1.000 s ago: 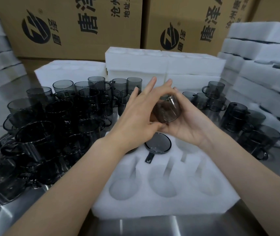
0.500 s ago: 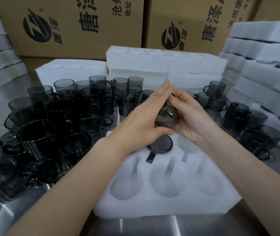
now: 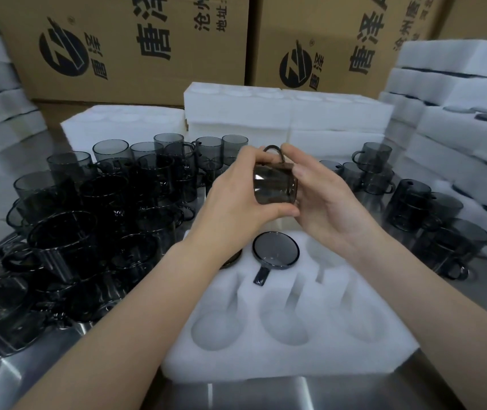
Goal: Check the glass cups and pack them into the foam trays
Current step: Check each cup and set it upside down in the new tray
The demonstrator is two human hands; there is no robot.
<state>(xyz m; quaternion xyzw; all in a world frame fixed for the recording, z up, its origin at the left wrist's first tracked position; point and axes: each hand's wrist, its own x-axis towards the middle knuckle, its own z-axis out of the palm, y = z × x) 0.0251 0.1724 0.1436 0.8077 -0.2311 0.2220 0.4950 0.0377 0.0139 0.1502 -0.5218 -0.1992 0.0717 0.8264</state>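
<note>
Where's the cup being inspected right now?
In the head view, the cup is held mid-air at centre between the left hand and right hand, handle up, above the far row of the foam tray.

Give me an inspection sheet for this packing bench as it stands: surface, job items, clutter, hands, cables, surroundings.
Surface: steel table, reflective.
Job's things: grey glass cup held above foam tray, handle uppermost; packed cup seated in a rear pocket; front three pockets empty.
Clutter: loose cups massed left, smaller group right.
Hands: left hand and right hand both grip the grey glass cup.
Cables: nothing seen.
Surroundings: stacked foam trays, cardboard cartons behind.
</note>
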